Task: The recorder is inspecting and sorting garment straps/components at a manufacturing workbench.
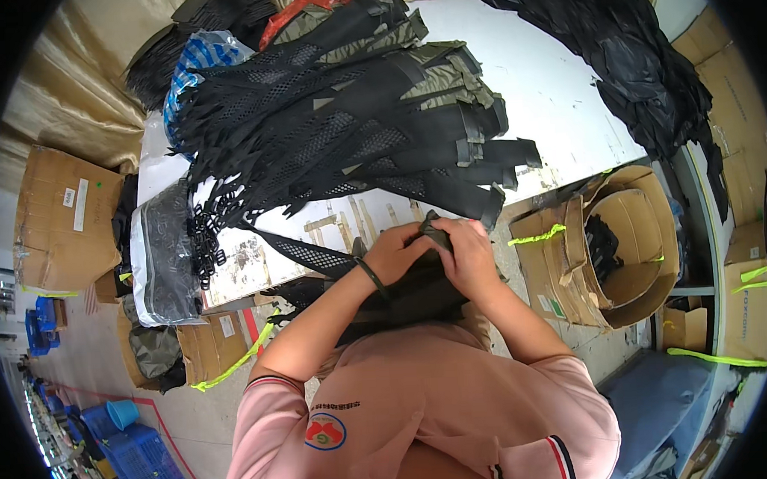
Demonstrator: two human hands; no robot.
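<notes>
Close in front of my body, at the near edge of the white table (560, 167), my left hand (394, 253) and my right hand (470, 254) meet on a dark olive fabric piece (435, 229). Fingers of both hands are closed on it, thumbs near each other. Dark cloth (416, 302) hangs below the hands over my lap. A black mesh strip (303, 252) runs from the table toward my left wrist; whether it joins the held piece is hidden. Just beyond lies a wide pile of black mesh strips (337, 147) with olive patterned fabric ends (449, 82).
Black plastic buckles (206, 247) and a clear plastic bag (163, 258) lie at the table's left edge. An open cardboard box (573, 274) stands at the right. Black fabric (628, 66) is heaped at the far right. More cardboard boxes (66, 223) stand left.
</notes>
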